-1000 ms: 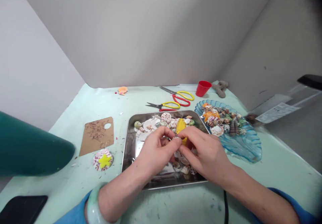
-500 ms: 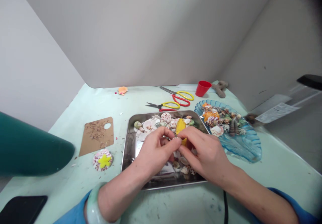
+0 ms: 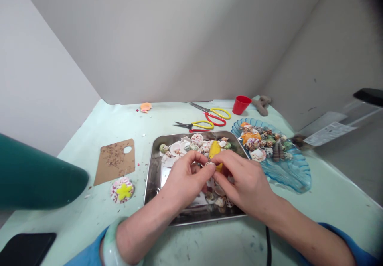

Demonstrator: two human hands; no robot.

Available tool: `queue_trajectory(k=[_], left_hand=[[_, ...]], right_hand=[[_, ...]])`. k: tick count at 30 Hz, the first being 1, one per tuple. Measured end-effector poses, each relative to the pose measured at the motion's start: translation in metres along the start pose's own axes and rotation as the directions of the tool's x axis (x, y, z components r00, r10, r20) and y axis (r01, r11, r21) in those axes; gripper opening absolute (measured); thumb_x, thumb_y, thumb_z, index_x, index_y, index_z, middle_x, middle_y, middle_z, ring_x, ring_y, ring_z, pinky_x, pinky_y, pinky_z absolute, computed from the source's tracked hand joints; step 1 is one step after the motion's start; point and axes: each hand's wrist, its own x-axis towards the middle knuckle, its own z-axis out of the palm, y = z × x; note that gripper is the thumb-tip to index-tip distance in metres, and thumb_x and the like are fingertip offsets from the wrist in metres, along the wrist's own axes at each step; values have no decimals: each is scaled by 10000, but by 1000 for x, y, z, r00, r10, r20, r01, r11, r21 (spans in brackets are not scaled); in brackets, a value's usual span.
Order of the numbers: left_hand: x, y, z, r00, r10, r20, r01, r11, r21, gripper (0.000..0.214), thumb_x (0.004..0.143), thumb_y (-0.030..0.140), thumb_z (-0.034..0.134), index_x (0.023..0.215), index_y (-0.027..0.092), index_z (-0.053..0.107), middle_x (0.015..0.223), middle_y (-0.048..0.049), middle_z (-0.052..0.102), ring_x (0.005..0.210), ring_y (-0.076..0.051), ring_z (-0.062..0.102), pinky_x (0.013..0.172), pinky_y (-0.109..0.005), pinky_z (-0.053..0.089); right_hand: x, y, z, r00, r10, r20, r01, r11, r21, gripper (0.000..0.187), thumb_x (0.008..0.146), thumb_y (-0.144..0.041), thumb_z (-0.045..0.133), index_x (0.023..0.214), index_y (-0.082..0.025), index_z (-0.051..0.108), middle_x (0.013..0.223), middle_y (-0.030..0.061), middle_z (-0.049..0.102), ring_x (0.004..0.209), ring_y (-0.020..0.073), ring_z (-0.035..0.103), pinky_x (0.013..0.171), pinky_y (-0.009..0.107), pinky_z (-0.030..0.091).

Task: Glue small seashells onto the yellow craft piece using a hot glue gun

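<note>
Both my hands meet over a steel tray filled with several patterned seashells. My left hand and my right hand have their fingertips pinched together on a small speckled shell held between them above the tray. A yellow shell lies just behind my fingers. A pale green bangle sits on my left wrist.
A blue glass dish of shells stands right of the tray. Two yellow-and-red scissors and a red cup lie behind. A brown card and a shell with a yellow star are at left, beside a dark green object.
</note>
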Motion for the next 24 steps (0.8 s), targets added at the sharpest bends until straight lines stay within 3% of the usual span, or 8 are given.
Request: queue_trajectory(k=[24], left_hand=[[0,-4,0,999,38,32,-34,992,-119,211,770,345,596,851,189,479,482,70,486,432,-89,480,458,-192,351]], right_hand=[[2,-1,1,1000,25,-14,-25,999,-20,45,873,-205,485,872,-183,524,756,12,575,574,106,530,534,228,376]])
